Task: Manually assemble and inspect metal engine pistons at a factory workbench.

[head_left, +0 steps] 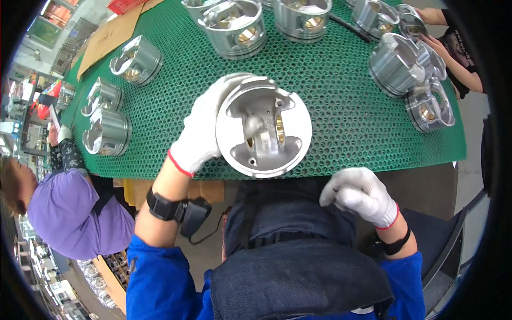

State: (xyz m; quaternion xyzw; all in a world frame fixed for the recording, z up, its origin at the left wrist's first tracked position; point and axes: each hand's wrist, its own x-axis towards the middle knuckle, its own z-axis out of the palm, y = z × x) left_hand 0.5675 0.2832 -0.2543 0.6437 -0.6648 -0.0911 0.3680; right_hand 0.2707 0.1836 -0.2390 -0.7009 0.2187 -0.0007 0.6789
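My left hand (201,128), in a white knitted glove with a red cuff, grips a large silvery metal piston (265,144) from its left side. The piston's hollow underside faces up at me, showing the pin bores with brass-coloured linings. My left fingers curl round its far side and are partly hidden behind it. By the near table edge, at the right, is my right hand (365,196) in a matching glove. Its fingers are curled in toward the palm; whether anything small is inside cannot be seen.
A green perforated mat (336,106) covers the table. More pistons stand at the far middle (234,32), left (109,133) and right (394,66). A dark rod (349,28) lies at the back. Cardboard (109,40) is far left. Co-workers: a purple-clad person (80,213), another's hands (432,32) on a piston.
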